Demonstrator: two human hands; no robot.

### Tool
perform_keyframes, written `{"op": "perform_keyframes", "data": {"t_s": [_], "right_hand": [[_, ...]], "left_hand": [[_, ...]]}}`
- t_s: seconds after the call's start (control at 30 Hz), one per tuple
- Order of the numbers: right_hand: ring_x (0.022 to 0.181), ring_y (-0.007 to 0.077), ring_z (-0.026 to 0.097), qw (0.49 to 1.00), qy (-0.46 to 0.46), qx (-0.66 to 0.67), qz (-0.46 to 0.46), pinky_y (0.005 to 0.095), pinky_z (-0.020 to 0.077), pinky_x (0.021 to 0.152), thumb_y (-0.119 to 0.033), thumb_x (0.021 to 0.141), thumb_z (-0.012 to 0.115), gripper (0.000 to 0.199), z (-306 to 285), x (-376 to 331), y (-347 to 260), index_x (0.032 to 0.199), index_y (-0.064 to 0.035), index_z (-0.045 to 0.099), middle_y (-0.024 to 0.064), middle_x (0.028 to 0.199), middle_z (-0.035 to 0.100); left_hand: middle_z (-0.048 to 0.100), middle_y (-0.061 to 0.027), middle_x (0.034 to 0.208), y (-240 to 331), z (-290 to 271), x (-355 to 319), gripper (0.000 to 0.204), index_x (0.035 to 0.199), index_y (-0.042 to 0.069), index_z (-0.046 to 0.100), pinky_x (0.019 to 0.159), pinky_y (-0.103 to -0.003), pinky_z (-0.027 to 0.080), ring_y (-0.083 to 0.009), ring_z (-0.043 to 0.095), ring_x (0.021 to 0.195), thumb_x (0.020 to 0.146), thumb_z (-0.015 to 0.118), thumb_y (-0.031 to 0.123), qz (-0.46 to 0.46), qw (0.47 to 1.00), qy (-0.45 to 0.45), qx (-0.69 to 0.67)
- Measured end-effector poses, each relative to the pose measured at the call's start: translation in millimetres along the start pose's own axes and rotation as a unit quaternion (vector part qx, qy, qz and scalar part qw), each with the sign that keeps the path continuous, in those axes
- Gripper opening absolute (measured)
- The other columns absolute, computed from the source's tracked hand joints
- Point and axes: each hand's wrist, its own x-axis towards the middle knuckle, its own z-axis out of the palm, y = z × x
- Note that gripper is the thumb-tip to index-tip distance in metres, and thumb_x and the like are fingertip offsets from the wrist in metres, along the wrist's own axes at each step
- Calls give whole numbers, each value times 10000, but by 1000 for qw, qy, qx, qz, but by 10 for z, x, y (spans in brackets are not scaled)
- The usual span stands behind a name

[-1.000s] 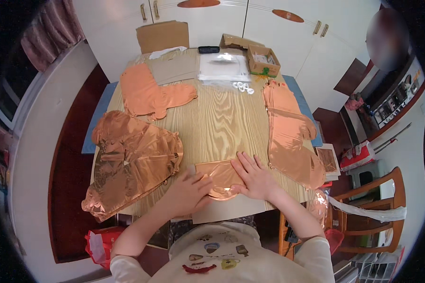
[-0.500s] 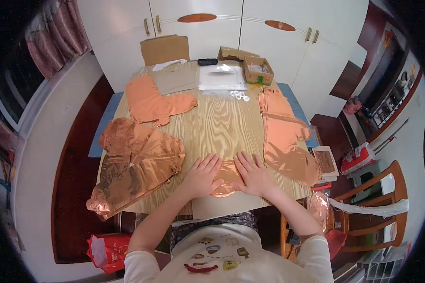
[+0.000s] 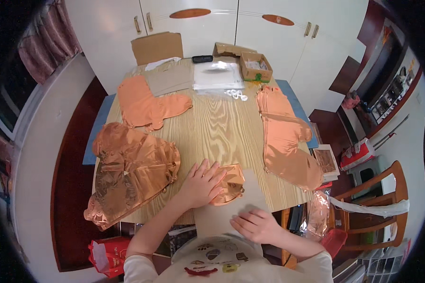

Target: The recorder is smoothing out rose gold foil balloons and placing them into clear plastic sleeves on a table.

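Note:
A folded rose-gold foil balloon (image 3: 233, 181) lies on a grey-beige card sheet (image 3: 217, 221) at the table's near edge. My left hand (image 3: 202, 185) rests flat on the balloon's left side, fingers spread. Apart from the balloon, my right hand (image 3: 256, 227) hovers low over the card's near right part, fingers slightly bent and loosely apart, with nothing visible in them. Flat, unfilled foil balloons lie to both sides: a crumpled stack (image 3: 134, 174) at near left, a smoother one (image 3: 148, 104) behind it, and a long stack (image 3: 288, 141) on the right.
At the back of the wooden table (image 3: 217, 127) are clear plastic bags (image 3: 218, 78), white rings (image 3: 236, 95), a black case (image 3: 202, 59) and an open cardboard box (image 3: 256, 68). A wooden chair (image 3: 399, 188) stands at right. A red bag (image 3: 109, 254) is below the table's left side.
My right hand has lifted off the foil balloon and drawn back toward my body. My left hand stays on the balloon, whose right part now shows. The view has shifted slightly.

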Motion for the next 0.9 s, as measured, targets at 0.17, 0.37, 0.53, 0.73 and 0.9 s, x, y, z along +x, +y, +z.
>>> {"op": "perform_keyframes", "data": {"t_s": [0.17, 0.37, 0.53, 0.73, 0.9], "right_hand": [[911, 161, 637, 998, 56, -10, 39, 288, 487, 798, -100, 777, 623, 292, -689, -369, 142, 1063, -117, 681, 20, 1026, 675], [655, 253, 641, 886, 296, -57, 353, 305, 512, 647, -12, 853, 580, 94, -990, -581, 543, 892, 33, 653, 122, 770, 677], [862, 69, 569, 765, 358, 191, 500, 207, 447, 756, -65, 965, 571, 209, -699, -504, 1173, 1122, 58, 633, 30, 974, 650], [870, 79, 582, 765, 253, 316, 501, 228, 462, 776, -78, 973, 560, 206, -200, -252, 1829, 1125, 43, 629, 31, 967, 664], [809, 68, 570, 729, 186, 379, 539, 230, 466, 732, -47, 950, 579, 175, 119, 34, 1911, 1109, 13, 619, 13, 894, 639]], "left_hand": [[404, -120, 1500, 14, -19, 19, 553, 1444, 182, 446, 1121, -580, 246, -406, 329, 1379, 939, 521, 392, 2, 1000, -10, -5], [422, -112, 1484, 24, -44, -40, 557, 1425, 92, 450, 1148, -526, 240, -392, 313, 1395, 931, 543, 333, 29, 998, -33, -47], [387, -218, 1470, 165, -119, -155, 635, 1393, -16, 426, 1143, -485, 269, -423, 299, 1395, 892, 589, 338, 94, 992, -66, -56], [395, -286, 1433, 551, -386, -350, 751, 1351, -66, 444, 1152, -480, 259, -411, 328, 1386, 827, 642, 434, 51, 994, -88, -39], [497, -266, 1353, 682, -373, -698, 579, 1316, -76, 468, 1045, -435, 429, -363, 479, 1293, 824, 575, 208, 76, 994, -80, 25]]}}
